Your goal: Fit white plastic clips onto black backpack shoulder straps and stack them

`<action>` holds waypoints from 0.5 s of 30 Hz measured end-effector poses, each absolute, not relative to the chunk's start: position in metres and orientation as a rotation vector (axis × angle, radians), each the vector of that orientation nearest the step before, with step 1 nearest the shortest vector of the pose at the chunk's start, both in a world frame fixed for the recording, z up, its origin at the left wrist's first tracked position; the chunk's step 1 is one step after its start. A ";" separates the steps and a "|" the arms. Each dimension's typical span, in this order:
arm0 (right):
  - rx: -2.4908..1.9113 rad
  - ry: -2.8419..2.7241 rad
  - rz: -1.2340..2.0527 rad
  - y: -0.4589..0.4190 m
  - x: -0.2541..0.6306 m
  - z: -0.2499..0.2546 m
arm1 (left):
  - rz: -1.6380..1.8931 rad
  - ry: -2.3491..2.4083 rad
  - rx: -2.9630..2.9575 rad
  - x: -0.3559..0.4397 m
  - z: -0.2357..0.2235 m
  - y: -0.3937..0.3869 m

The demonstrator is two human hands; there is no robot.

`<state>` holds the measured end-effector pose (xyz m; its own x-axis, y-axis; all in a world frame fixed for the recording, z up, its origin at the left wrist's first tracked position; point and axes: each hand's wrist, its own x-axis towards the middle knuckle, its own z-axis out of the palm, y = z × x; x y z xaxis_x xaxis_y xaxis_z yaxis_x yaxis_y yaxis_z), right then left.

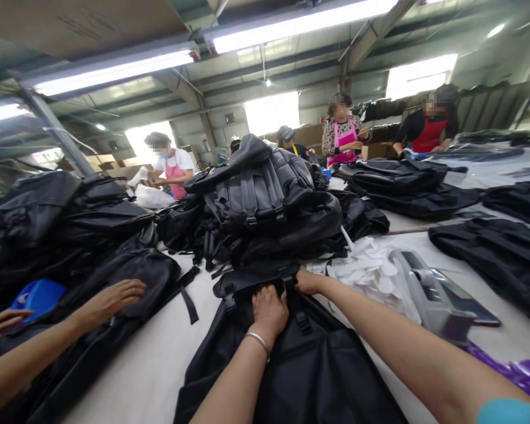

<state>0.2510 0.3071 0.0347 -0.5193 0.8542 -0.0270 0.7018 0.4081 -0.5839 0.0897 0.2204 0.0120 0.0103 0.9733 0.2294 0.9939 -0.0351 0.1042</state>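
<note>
A black backpack (318, 371) lies in front of me on the pale table, its top flap (247, 280) towards the far end. My left hand (269, 309), with a silver bracelet at the wrist, rests on the bag just below the flap. Its fingers point forward and their tips are partly hidden at the flap's edge; the thumb stands apart. At the flap's right corner, my right hand (308, 282) is closed on the edge. Black straps with buckles (302, 321) hang down between and beside my hands.
Another person's hands (110, 300) are at the left, over a black bag with a blue piece (37, 297) beside it. A tall pile of black backpacks (265, 200) stands ahead. On the right are white scraps (371, 265), a grey tape dispenser (433, 294) and a phone (466, 297).
</note>
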 end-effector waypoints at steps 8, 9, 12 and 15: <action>-1.389 -2.256 0.730 0.309 0.250 0.018 | -0.646 -2.061 -2.108 0.085 0.009 0.208; -1.414 -2.232 0.729 0.306 0.250 0.015 | -0.666 -2.020 -2.140 0.084 0.012 0.206; -1.476 -2.175 0.733 0.301 0.252 0.009 | -0.653 -1.913 -2.284 0.080 0.021 0.205; -1.533 -2.124 0.721 0.296 0.255 0.010 | -0.551 -1.908 -2.453 0.072 0.028 0.212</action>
